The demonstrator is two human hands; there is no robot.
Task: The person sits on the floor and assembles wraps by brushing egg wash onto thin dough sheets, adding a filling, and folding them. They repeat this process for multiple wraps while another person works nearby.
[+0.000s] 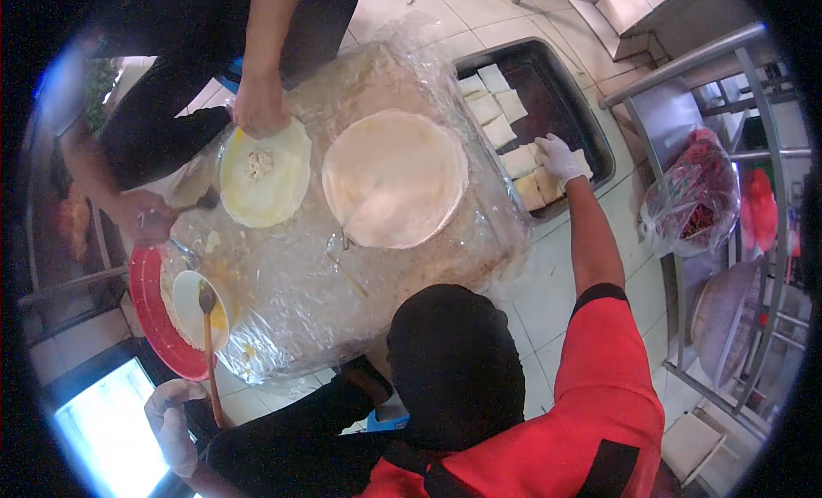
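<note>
Thin dough round [287,190] with pale filling [259,165] lies on film-covered worktop [295,305]; co-worker's bare hand [261,108] seems to pinch rim, hard tug could tear it. Beyond, other co-worker's gloved hand [561,160], fingers over pastry squares [518,161] in black tray [561,91]; heavy pressing could flatten them. Wearer's own hands out of view, state can't be told.

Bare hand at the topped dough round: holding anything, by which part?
The bare hand is at the upper edge of the dough round; whether it grips cannot be told.
</note>
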